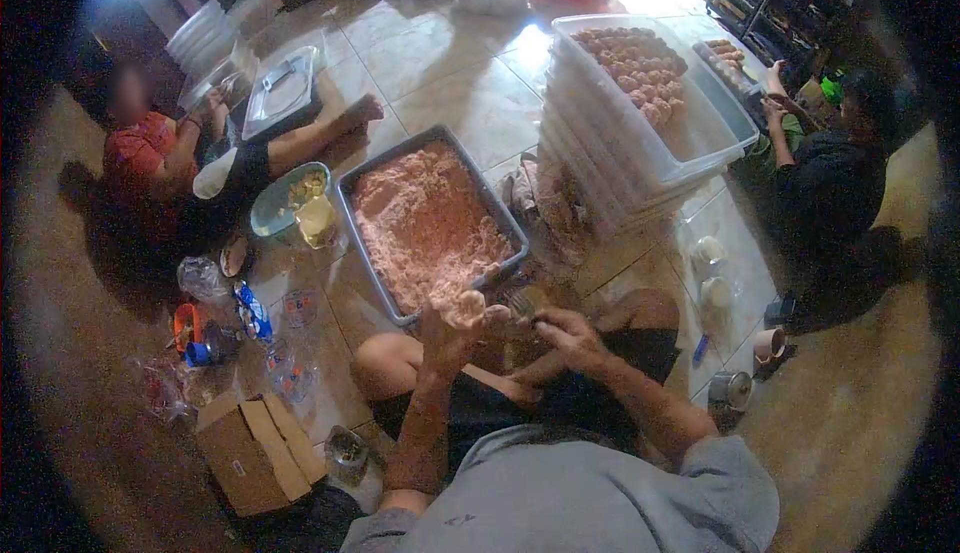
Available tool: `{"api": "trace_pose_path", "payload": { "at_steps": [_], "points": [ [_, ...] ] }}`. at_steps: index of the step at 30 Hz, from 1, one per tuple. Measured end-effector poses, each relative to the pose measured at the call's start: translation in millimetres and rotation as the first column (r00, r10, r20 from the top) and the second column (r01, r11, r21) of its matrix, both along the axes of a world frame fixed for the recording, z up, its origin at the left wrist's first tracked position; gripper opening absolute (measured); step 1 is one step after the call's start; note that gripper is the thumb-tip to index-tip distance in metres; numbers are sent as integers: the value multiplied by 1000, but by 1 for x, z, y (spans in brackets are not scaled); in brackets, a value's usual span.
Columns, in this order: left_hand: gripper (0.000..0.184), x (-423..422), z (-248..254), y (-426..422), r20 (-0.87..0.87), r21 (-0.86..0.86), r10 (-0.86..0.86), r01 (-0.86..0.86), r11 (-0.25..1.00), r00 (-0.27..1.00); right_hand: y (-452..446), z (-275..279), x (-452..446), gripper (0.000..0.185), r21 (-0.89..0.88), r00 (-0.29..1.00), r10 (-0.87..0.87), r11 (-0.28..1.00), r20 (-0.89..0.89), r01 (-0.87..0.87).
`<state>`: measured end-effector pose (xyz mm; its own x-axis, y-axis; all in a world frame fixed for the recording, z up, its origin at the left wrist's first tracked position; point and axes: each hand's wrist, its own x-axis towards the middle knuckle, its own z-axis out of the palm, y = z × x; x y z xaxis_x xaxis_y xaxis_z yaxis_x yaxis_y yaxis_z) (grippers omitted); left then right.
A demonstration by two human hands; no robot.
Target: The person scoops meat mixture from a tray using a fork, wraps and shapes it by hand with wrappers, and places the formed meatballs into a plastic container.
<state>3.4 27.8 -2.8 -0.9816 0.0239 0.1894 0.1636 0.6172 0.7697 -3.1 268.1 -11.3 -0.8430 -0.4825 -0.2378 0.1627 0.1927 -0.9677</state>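
My left hand [446,338] is closed around a lump of pink minced mixture [462,309], which bulges out above the fingers. Close by on the right, my right hand [572,341] grips a utensil with a dark handle [541,322]; its head is blurred, so I cannot tell its exact kind. Just beyond both hands, a large grey tub [484,188] holds a mass of pink minced mixture [425,218], scooped lower toward the near side. A crumpled cloth [545,203] lies against the tub's right side.
Stacked clear trays [715,138] stand at right, the top one holding rows of pink balls [640,68]. People sit at left [150,158] and right [835,173]. A green container [272,208], cardboard box [250,453], plastic bags and a metal pot [731,390] surround me.
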Motion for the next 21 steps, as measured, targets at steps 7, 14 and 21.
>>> {"api": "trace_pose_path", "payload": {
  "at_steps": [7, 14, 21],
  "points": [
    [30, -4, -49, 14, -313, 54, -14, 33, 998, 950, -26, 3, 12, 43, -1, 809, -2, 1000, -587, 1],
    [23, 4, 20, 7, -178, 176, 237, -207, 963, 955, -11, 15, 6, 28, 109, 869, -127, 973, -478, 202],
    [34, -4, 44, -9, -223, -495, 116, -215, 842, 968, -11, -1, 17, 22, -26, 988, -148, 989, -44, 147]
  ]
}}
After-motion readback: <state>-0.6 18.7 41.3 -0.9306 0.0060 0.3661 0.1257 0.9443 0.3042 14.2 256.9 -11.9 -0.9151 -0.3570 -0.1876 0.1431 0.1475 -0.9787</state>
